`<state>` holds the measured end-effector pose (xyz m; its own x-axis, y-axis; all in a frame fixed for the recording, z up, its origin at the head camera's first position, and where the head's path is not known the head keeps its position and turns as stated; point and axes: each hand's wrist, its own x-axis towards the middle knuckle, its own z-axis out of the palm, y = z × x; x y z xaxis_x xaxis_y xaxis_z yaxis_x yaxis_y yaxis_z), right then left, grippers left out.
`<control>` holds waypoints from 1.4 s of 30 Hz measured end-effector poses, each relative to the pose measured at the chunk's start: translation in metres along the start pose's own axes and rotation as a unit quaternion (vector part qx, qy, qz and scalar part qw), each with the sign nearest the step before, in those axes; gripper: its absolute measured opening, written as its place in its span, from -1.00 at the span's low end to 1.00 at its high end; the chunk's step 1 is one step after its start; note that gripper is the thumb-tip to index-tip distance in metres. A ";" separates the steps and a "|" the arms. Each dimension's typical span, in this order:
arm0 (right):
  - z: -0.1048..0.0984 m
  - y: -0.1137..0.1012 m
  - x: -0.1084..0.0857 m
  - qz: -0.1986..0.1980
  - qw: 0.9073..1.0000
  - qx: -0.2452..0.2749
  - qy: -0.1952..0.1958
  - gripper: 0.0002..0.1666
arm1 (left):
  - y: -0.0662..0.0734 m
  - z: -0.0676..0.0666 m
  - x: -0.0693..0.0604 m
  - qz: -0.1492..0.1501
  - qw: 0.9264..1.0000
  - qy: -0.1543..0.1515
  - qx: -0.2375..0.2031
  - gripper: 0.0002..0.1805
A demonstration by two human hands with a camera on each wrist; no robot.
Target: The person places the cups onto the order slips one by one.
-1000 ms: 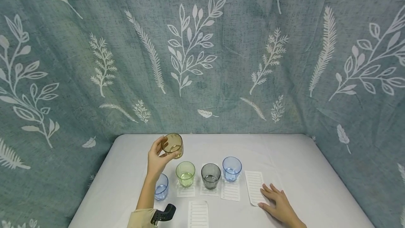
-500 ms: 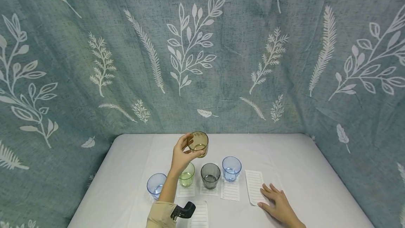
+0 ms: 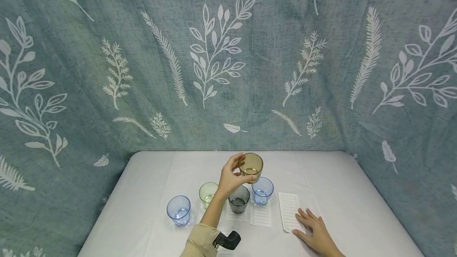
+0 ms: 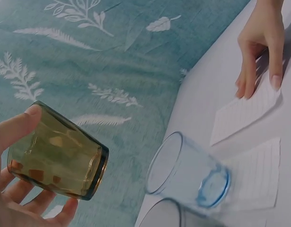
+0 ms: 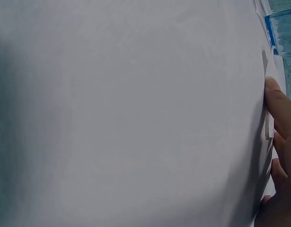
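Note:
My left hand (image 3: 230, 175) grips an amber glass tumbler (image 3: 251, 165) by its side, thumb at one side and fingers at the other. The tumbler is held in the air behind the grey tumbler (image 3: 238, 201) and near a blue tumbler (image 3: 263, 193). In the left wrist view the amber tumbler (image 4: 60, 151) lies tilted in my fingers, with nothing seen inside. My right hand (image 3: 315, 231) rests on the table, its fingers and thumb spread at the edge of a lined paper sheet (image 3: 288, 205). That sheet (image 4: 244, 111) curves up slightly at one corner by the hand.
A second blue tumbler (image 3: 179, 211) stands at the left. The green tumbler (image 3: 206, 193) is partly hidden by my left arm. Lined papers (image 3: 260, 215) lie under or before the standing tumblers. Behind the white table (image 3: 143, 177) hangs a patterned curtain (image 3: 228, 50).
My left hand has carried the amber tumbler rightward, from behind the green tumbler's left to above the grey and blue ones. The right hand has stayed at the paper.

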<state>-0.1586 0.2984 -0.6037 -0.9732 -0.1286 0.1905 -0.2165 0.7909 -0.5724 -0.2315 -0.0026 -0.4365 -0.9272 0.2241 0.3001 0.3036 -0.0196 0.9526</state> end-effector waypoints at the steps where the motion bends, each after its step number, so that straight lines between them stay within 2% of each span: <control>1: 0.000 0.000 0.000 0.001 1.000 0.001 -0.001 -0.30 | -0.003 0.004 0.001 0.001 1.000 -0.006 -0.001 -0.19; 8: -0.002 0.002 0.001 -0.002 1.000 0.000 -0.009 -0.29 | -0.038 0.034 0.012 -0.005 0.999 -0.029 0.019 -0.17; 11: -0.002 0.003 0.002 0.002 1.000 0.005 -0.011 -0.28 | -0.044 0.045 0.012 -0.007 0.999 -0.034 0.023 -0.17; 23: -0.004 0.004 0.005 0.010 1.000 0.011 -0.021 -0.27 | -0.053 0.078 0.015 -0.044 0.999 -0.015 0.015 -0.13; 31: -0.005 0.004 0.006 -0.002 1.000 -0.003 -0.025 -0.29 | -0.060 0.100 0.012 -0.061 0.998 -0.027 0.018 -0.14; 37: -0.005 0.004 0.005 -0.031 0.999 -0.008 -0.002 -0.33 | -0.064 0.115 0.007 -0.083 0.994 -0.028 0.069 -0.13; 42: -0.003 0.005 0.003 -0.043 0.999 -0.004 0.010 -0.35 | -0.072 0.127 0.006 -0.099 0.988 -0.025 0.112 -0.11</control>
<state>-0.1624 0.3040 -0.6034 -0.9491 -0.1849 0.2552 -0.2994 0.7819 -0.5468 -0.2310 0.1236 -0.5099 -0.9630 0.2503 0.1001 0.1628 0.2441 0.9560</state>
